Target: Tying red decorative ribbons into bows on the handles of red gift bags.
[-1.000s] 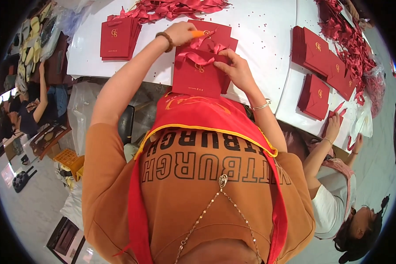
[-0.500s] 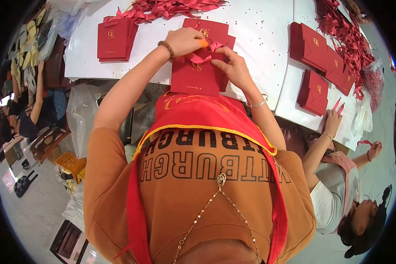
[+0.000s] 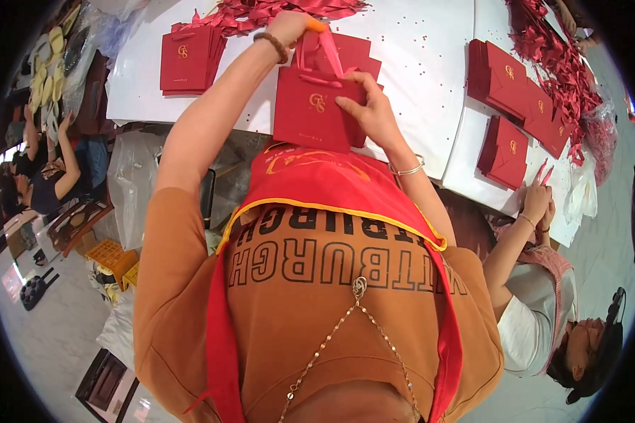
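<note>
left hand (image 3: 291,29) up, holding pink ribbon (image 3: 330,53); right hand (image 3: 374,113) on red bag (image 3: 305,116)

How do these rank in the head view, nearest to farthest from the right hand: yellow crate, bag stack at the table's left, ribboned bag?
1. Ribboned bag: just left, against the right hand.
2. Bag stack: farther left, on the white table.
3. Yellow crate: farthest, lower left, off the table.
</note>
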The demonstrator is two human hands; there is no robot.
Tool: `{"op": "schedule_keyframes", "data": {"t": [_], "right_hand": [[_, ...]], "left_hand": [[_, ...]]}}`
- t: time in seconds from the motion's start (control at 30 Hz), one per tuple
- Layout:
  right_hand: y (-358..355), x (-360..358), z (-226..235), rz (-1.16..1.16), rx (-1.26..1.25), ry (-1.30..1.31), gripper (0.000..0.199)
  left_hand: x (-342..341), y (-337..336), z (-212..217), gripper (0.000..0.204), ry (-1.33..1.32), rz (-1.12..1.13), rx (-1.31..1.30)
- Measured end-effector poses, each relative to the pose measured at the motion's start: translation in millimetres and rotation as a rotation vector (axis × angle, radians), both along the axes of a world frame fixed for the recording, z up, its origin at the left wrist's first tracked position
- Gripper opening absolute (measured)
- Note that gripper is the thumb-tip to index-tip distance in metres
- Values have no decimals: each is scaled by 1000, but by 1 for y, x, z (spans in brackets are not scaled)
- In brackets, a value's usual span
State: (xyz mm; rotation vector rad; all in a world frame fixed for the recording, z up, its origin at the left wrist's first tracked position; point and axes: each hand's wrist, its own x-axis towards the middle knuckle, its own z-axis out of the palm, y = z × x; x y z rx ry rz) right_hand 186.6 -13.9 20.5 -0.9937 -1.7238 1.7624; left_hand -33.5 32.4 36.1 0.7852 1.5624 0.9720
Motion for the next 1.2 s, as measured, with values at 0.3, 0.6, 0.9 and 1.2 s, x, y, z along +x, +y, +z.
{"op": "schedule_keyframes", "data": {"t": [0.3,0.6,0.9,1.2], "right_hand": [[3,1,-7,-190,-281,301,34],[13,-27,-18,-447,-211,310,20],[9,-42,16,-167,-282,214,43],[25,-39,-11,-163,195,-115,24]], "left_hand": [[-2,-55,9,42,85,114,40],[25,-101,-30,34,-129,115,232],[-157,-109,10,48,284,340,450],[-265,-99,-64,50,1324,97,144]]}}
